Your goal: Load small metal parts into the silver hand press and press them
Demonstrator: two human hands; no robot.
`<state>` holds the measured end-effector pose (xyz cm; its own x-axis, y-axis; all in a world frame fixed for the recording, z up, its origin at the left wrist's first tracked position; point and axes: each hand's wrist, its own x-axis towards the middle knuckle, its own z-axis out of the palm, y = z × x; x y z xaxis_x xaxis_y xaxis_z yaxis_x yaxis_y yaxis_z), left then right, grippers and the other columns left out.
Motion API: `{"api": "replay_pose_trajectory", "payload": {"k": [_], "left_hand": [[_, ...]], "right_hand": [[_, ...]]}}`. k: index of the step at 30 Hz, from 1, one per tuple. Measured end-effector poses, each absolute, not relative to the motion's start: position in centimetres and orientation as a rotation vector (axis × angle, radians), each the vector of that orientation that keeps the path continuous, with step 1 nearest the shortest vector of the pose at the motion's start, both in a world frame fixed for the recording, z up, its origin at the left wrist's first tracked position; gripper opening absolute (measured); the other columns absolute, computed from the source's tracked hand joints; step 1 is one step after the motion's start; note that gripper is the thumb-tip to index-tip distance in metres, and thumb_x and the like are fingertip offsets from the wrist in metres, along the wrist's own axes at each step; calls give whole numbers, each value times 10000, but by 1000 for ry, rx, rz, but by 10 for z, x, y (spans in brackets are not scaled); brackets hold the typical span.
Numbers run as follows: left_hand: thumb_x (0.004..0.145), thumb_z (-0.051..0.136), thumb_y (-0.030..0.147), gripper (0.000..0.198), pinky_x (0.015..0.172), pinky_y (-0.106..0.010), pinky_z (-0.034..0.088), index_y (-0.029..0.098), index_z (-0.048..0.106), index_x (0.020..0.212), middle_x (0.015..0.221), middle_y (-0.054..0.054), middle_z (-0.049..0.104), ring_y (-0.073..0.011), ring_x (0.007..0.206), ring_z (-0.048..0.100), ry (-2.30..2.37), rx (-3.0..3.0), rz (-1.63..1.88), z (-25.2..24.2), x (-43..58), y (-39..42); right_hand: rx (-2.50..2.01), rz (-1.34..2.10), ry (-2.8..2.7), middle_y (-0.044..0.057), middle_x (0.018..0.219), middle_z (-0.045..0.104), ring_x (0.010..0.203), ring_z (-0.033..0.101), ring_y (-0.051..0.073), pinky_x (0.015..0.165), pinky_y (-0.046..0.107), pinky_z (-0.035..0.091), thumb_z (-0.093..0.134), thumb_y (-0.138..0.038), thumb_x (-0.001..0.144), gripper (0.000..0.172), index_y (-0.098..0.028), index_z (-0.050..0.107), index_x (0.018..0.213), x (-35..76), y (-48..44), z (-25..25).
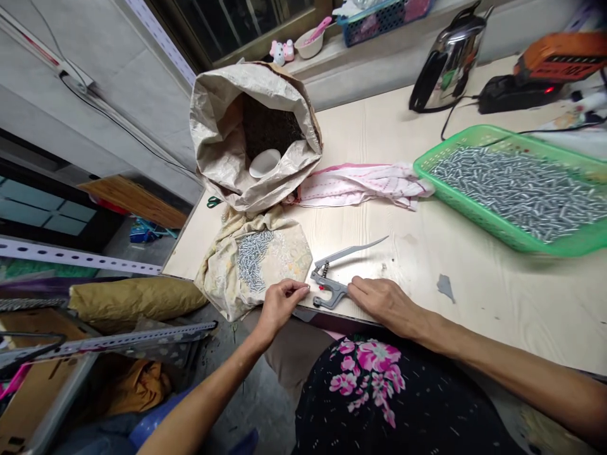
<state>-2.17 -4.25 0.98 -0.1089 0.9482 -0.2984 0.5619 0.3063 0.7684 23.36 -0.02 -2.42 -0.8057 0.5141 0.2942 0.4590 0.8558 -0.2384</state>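
Observation:
My right hand [379, 302] is closed around the lower handle of grey snap fastener pliers [334, 294], held on the table near its front edge. The pliers' upper handle is raised and the jaws stand apart, with a small red part and a spring between the arms. Just left of the jaws, my left hand [283, 303] is closed in a pinch; whatever lies between its fingertips is too small to make out. Beyond that hand, a pile of small silver metal pins [253, 259] lies on a patterned cloth [289, 246].
A green basket [484, 218] full of similar metal pins stands at right. Behind the cloth, an open woven sack [213, 126] holds a white bowl [264, 163]. A pink-white towel [351, 185], a kettle [448, 63] and a battery charger [516, 95] sit farther back.

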Motion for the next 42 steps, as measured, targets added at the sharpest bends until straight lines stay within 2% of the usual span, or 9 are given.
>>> {"api": "replay_pose_trajectory", "payload": {"k": [5, 13, 17, 21, 22, 24, 27, 37, 42], "left_hand": [[769, 664, 428, 298, 682, -247, 462, 141, 744, 769, 791, -64, 702, -173, 759, 629, 1750, 1385, 645, -2, -8, -43], [753, 658, 369, 252, 634, -239, 435, 134, 746, 735, 740, -56, 711, -156, 682, 603, 1756, 1430, 388, 6, -4, -29], [719, 655, 402, 294, 538, -215, 385, 119, 734, 719, 606, -23, 659, -133, 581, 553, 1732, 1337, 215, 4, -5, -22], [677, 666, 410, 310, 508, -209, 368, 108, 728, 703, 546, -11, 616, -118, 528, 519, 1727, 1278, 144, 2, -7, -16], [674, 665, 411, 312, 504, -209, 366, 106, 725, 700, 537, -8, 608, -113, 515, 508, 1723, 1264, 135, 2, -7, -15], [671, 661, 420, 321, 488, -207, 347, 105, 718, 696, 520, 0, 586, -102, 489, 479, 1725, 1256, 123, 2, -7, -15], [674, 651, 448, 343, 467, -205, 305, 109, 702, 666, 499, 9, 557, -90, 465, 432, 1735, 1281, 118, 4, -5, -15], [652, 642, 515, 399, 496, -219, 326, 119, 683, 627, 506, 2, 553, -119, 518, 482, 1760, 1338, 87, 2, -6, -15], [662, 638, 527, 411, 488, -221, 306, 121, 662, 603, 500, 10, 539, -105, 493, 446, 1766, 1342, 82, 0, -6, -16]], "right_hand": [[-683, 201, -2708, 38, 810, 550, 634, 474, 139, 552, 295, 352, 284, -57, 960, 290, -172, 532, 864, 234, 1, -16], [-722, 317, -2713, 38, 829, 545, 629, 470, 142, 541, 308, 325, 307, -59, 950, 259, -171, 528, 873, 235, 5, -26], [-785, 395, -2734, 35, 855, 569, 624, 478, 134, 538, 294, 311, 353, -108, 964, 204, -171, 533, 891, 233, 8, -34], [-861, 434, -2752, 81, 989, 619, 815, 574, 190, 696, 327, 430, 473, -284, 968, 146, -166, 558, 959, 237, 15, -25], [-877, 414, -2730, 121, 1104, 611, 950, 579, 233, 792, 373, 447, 532, -369, 941, 229, -159, 561, 1029, 240, 18, -22], [-934, 348, -2688, 209, 1347, 496, 1221, 470, 337, 975, 497, 387, 636, -549, 833, 582, -134, 512, 1220, 249, 27, -17], [-1035, 293, -2713, 279, 1448, 383, 1366, 299, 428, 1073, 629, 238, 681, -699, 696, 972, -83, 388, 1389, 260, 41, -16], [-988, 272, -2780, 239, 1340, 487, 1255, 414, 417, 1023, 719, 200, 684, -620, 706, 966, -128, 323, 1455, 264, 40, -14], [-1018, 324, -2779, 191, 1237, 550, 1146, 485, 358, 1033, 674, 225, 688, -471, 757, 815, -135, 367, 1427, 264, 34, -8]]}}
